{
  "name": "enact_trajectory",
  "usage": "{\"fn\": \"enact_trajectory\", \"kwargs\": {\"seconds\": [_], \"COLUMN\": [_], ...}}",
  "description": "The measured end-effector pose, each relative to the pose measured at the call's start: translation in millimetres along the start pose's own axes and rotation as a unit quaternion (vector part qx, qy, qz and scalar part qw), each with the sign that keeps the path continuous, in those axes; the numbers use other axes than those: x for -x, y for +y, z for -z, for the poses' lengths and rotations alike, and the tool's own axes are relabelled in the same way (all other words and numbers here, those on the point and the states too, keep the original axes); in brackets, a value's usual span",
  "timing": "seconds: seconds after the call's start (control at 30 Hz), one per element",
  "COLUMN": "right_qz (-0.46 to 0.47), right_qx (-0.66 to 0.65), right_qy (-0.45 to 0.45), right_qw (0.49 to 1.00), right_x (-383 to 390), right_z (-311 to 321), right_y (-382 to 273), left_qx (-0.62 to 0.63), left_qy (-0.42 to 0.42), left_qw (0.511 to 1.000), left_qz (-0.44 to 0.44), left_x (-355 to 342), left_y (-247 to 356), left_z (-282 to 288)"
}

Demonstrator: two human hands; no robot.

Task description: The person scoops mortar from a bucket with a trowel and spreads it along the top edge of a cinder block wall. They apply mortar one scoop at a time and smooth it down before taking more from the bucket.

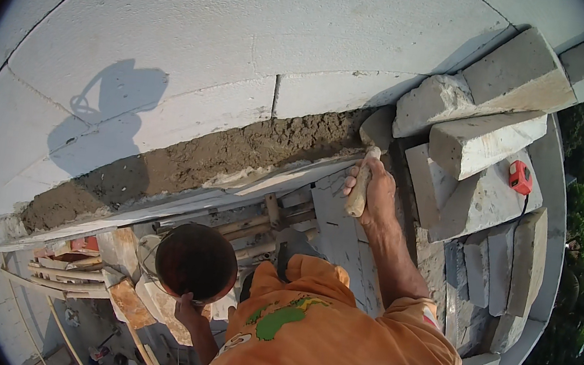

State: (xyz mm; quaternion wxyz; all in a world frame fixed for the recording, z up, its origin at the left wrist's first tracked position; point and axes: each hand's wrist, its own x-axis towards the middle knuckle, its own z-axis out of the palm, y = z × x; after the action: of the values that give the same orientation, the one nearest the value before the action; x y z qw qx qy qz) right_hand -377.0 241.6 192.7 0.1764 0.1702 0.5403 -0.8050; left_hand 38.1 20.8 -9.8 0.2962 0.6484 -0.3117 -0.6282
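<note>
My right hand (pixel 378 193) is closed around the pale wooden handle of a trowel (pixel 377 127). The trowel's grey blade rests at the right end of a long bed of wet mortar (pixel 237 150), beside the stacked block pieces. The mortar lies along a ledge at the foot of a white block wall (pixel 179 30). Lower left, my left hand (pixel 190 310) grips the near rim of a dark round bucket (pixel 196 262), its fingers partly hidden. The bucket's inside looks dark, and I cannot make out what is in it.
Cut block pieces (pixel 487 141) are piled on the right, with a red tape measure (pixel 520 177) on top. More slabs (pixel 507 267) stand below them. Under the ledge are wooden poles (pixel 249 232), broken stone slabs (pixel 131 301) and a lower level with scattered items.
</note>
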Motion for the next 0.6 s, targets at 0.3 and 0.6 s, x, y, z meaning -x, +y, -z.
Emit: {"fn": "enact_trajectory", "kwargs": {"seconds": [0.3, 0.6], "right_qz": [-0.041, -0.204], "right_qx": [-0.019, 0.082], "right_qy": [-0.046, -0.216], "right_qw": [0.998, 0.952], "right_x": [10, 86], "right_z": [-30, -71], "right_y": [3, 74], "left_qx": [0.018, 0.025], "left_qy": [0.021, 0.049], "left_qw": [1.0, 0.998], "left_qz": [0.016, 0.015], "left_x": [29, 22], "left_y": [19, 0], "left_z": [3, 24]}}
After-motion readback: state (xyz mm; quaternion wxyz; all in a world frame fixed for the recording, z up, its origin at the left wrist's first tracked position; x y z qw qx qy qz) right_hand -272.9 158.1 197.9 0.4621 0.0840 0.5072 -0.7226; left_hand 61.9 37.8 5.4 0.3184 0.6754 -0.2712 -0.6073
